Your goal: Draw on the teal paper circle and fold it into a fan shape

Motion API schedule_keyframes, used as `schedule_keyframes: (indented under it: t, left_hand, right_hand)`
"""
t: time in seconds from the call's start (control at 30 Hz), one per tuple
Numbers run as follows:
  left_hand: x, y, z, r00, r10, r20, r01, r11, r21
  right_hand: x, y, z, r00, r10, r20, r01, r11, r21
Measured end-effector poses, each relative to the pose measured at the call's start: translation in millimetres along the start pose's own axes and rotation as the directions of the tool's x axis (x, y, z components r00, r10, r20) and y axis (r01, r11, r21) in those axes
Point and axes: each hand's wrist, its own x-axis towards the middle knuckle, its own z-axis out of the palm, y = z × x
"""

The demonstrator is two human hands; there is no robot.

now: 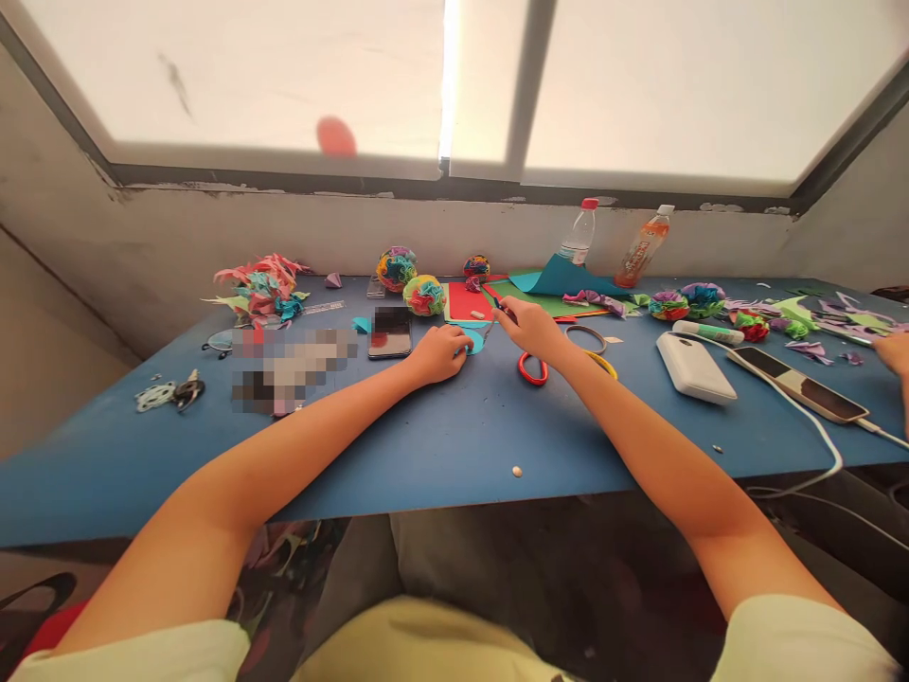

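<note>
My left hand rests on the blue table, its fingers curled and pressing on a small light-blue piece of paper. Just right of it, my right hand is closed around a slim dark pen-like tool, tilted over the paper's right edge. Its tip is too small to make out. A red loop-shaped handle lies below my right wrist. Beyond my forearm are a grey ring and a yellow loop, partly hidden by the arm.
Paper balls and coloured sheets lie behind my hands. A phone sits left; a white power bank and a cabled phone lie right. Two bottles stand by the wall. Another person's hand shows far right.
</note>
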Motion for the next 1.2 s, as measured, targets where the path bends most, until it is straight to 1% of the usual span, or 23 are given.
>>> schedule_keyframes:
  t: [0.27,0.57,0.9,1.2]
  left_hand:
    - [1,-2,3.4,1.000,0.012,-0.002,-0.012,1.000,-0.015]
    - [1,-3,4.7,1.000,-0.003,-0.023,0.003,1.000,-0.030]
    - [2,-3,5.3,0.999,0.009,-0.031,-0.009,1.000,-0.016]
    - [2,-2,3.5,0.999,0.027,-0.041,-0.027,1.000,-0.004]
  right_hand:
    - [0,0,5,1.000,0.006,-0.006,-0.006,1.000,-0.019]
    - [8,12,8,1.000,0.022,-0.021,-0.021,1.000,0.014]
    - [5,1,10,1.000,-0.028,0.007,0.028,0.999,0.046]
    - [2,9,8,1.000,-0.030,-0.005,0.030,1.000,-0.007]
